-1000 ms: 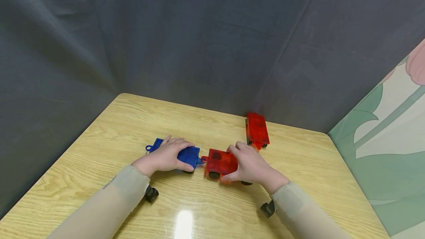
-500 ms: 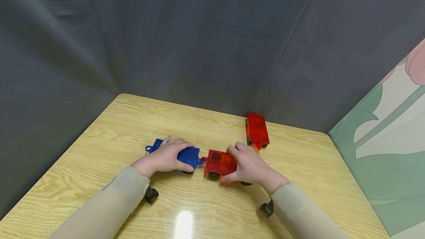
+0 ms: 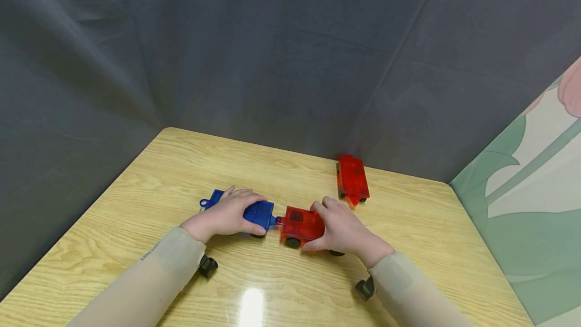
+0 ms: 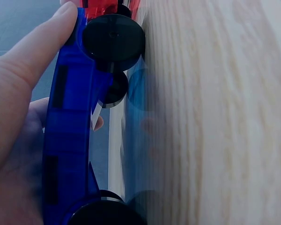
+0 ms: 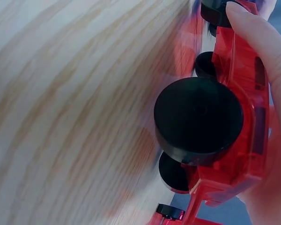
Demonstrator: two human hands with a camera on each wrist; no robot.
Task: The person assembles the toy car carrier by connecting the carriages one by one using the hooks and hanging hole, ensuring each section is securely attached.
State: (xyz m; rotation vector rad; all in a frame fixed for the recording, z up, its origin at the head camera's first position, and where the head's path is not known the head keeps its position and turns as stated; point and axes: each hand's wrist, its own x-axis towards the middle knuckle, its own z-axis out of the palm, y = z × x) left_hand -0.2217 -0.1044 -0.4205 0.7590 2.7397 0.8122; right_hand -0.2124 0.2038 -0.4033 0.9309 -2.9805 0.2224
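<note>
A translucent blue toy wagon (image 3: 259,213) with black wheels stands on the table, my left hand (image 3: 227,213) gripping it from above, thumb along its near side. To its right, my right hand (image 3: 342,226) holds a translucent red toy wagon (image 3: 300,222) the same way. Their ends face each other, and the red ring and blue tongue overlap at the coupling (image 3: 279,221). In the left wrist view the thumb lies along the blue wagon's side (image 4: 68,122), above a black wheel (image 4: 113,42). The right wrist view shows the thumb near the red wagon's far wheel (image 5: 215,11).
A second red wagon (image 3: 352,178) stands near the table's back edge, behind my right hand. The wood-grain table (image 3: 281,286) ends at a dark curtain (image 3: 281,59). A wall with a flower pattern (image 3: 535,206) rises on the right.
The red wagon's ring has dropped from over the blue tongue to sit lower at the coupling, and that end of the red wagon has moved slightly down. The left hand has stayed in place.
</note>
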